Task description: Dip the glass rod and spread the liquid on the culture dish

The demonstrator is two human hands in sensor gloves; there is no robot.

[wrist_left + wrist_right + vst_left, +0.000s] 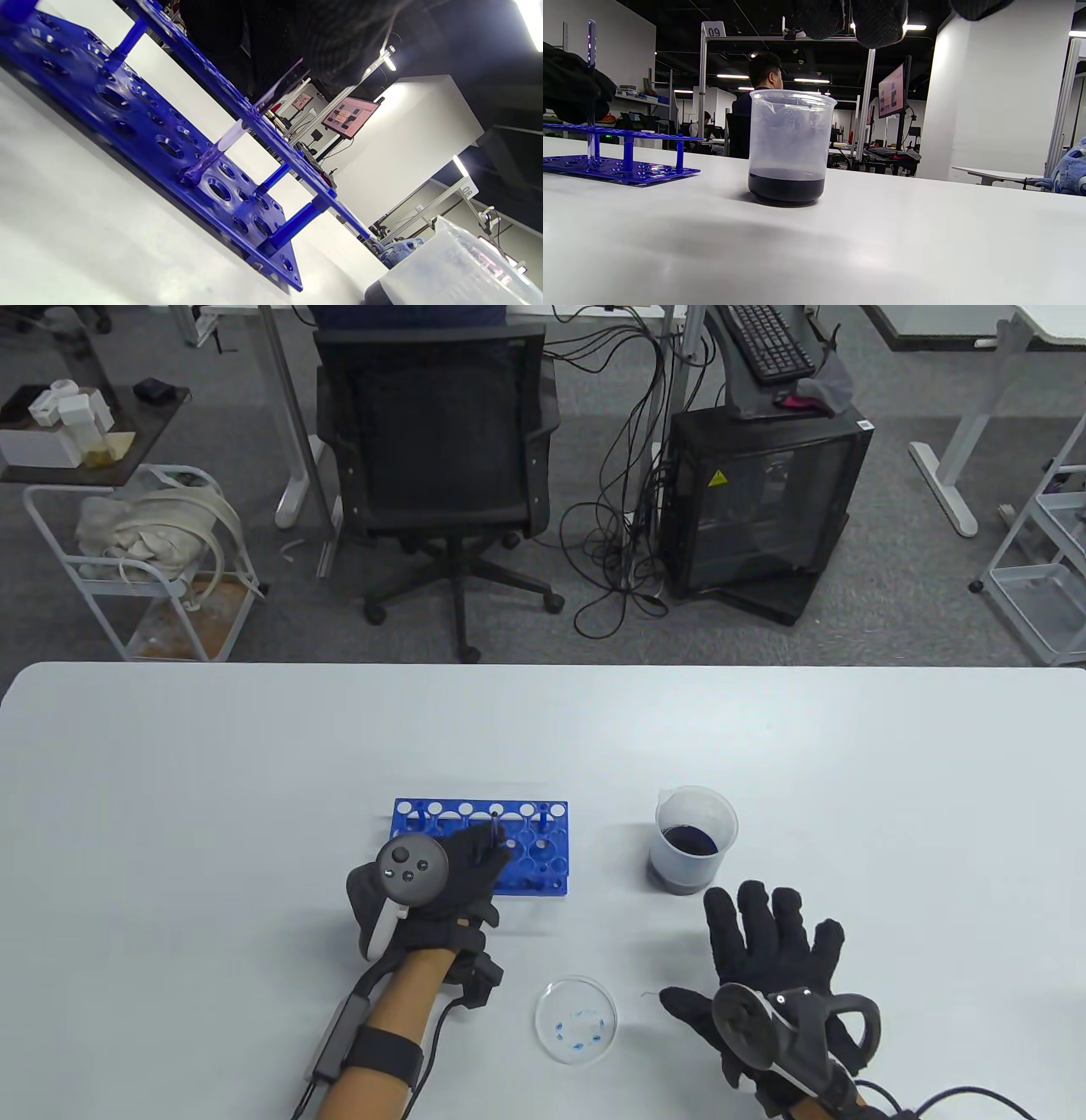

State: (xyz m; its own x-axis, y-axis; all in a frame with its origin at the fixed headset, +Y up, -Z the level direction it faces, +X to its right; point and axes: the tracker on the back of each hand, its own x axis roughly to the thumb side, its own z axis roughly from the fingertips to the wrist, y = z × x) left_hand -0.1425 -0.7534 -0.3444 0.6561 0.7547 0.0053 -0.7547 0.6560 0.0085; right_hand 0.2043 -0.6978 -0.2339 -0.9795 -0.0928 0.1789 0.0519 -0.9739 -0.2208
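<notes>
A glass rod (495,821) stands upright in a hole of the blue rack (543,861). My left hand (484,853) grips the rod's upper part over the rack. In the left wrist view the rod (229,137) passes through the top plate and its tip sits on the bottom plate. The beaker (694,840) holds dark liquid to the right of the rack. The culture dish (576,1018), with small blue drops in it, lies near the front edge. My right hand (751,954) is open with fingers spread, just in front of the beaker and right of the dish, holding nothing.
The white table (212,814) stretches wide on both sides. In the right wrist view the beaker (789,148) stands in the middle, the rack (623,169) and rod (591,84) at left. A chair (437,466) and computer case (755,500) stand beyond the far edge.
</notes>
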